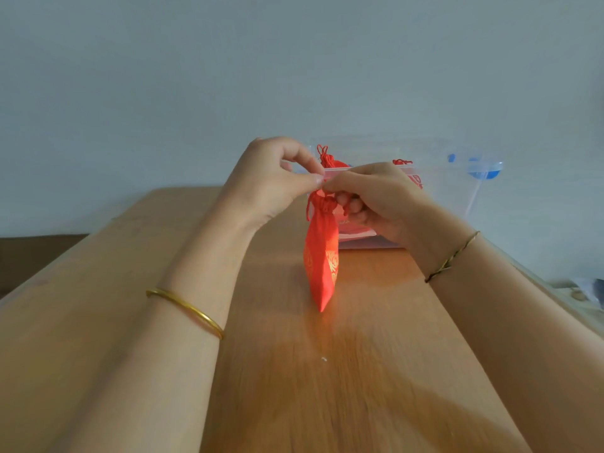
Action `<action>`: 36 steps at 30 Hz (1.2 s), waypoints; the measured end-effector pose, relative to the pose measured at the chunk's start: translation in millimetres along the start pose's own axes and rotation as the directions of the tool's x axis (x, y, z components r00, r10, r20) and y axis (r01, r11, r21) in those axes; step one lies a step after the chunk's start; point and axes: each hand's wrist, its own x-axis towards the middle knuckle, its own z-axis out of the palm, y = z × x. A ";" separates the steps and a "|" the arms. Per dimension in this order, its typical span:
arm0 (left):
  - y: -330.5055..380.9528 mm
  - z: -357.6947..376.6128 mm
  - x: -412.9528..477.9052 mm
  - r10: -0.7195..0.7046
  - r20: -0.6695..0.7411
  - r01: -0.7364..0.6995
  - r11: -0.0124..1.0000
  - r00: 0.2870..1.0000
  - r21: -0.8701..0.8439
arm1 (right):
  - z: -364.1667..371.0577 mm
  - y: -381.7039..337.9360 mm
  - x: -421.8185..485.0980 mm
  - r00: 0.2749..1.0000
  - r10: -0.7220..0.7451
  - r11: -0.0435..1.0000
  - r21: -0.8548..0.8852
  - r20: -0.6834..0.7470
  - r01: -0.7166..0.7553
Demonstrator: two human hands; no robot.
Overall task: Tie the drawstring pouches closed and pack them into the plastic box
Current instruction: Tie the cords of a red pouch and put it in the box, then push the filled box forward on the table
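Observation:
A red drawstring pouch (pixel 322 256) with gold pattern hangs above the wooden table (pixel 343 371), its neck gathered. My left hand (pixel 271 181) pinches the red drawstring above the neck between thumb and forefinger. My right hand (pixel 382 197) pinches the same drawstring from the right, its lower fingers curled beside the neck. Behind the hands stands the clear plastic box (pixel 434 178), holding other red pouches (pixel 330 160) whose knotted strings stick up.
A clear lid with blue clips (pixel 483 171) leans at the box's right side against the pale wall. The table's right edge runs diagonally past my right forearm, with small items beyond it at far right (pixel 585 291). A tiny white speck (pixel 324 359) lies on the wood.

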 end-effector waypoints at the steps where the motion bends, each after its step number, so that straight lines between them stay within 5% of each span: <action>1: -0.5 2.1 0.4 0.015 -0.004 -0.015 0.997 1.000 0.072 | -1.0 -0.5 0.5 1.000 0.022 0.999 0.036 0.013 -0.023; 10: -8.5 10.8 4.2 0.050 -0.062 -0.035 0.974 0.997 0.223 | -5.1 -1.2 2.3 0.990 0.029 0.991 0.122 0.136 -0.046; 16: -24.2 5.1 8.1 0.029 -0.125 0.002 0.969 0.992 0.248 | -23.5 1.4 4.1 0.998 0.005 0.982 -0.188 0.056 0.006; 20: -36.5 14.0 7.5 -0.059 -0.122 0.079 0.984 0.991 0.162 | -20.4 7.9 3.4 0.998 0.029 0.950 -0.313 0.057 -0.010; 25: -26.9 11.8 7.1 -0.154 -0.098 0.137 0.977 0.983 -0.163 | -20.7 1.1 -4.6 0.995 0.032 0.939 -0.343 0.093 0.001; 31: -6.2 10.9 7.0 -0.302 0.012 0.258 0.794 0.953 -0.551 | -32.7 4.5 -19.6 0.959 0.036 0.906 -0.414 0.280 0.087; 36: 22.0 21.7 38.1 -0.295 0.115 0.310 0.792 0.949 -0.526 | -52.8 -7.6 -25.8 0.992 -0.019 0.963 -0.264 0.128 0.052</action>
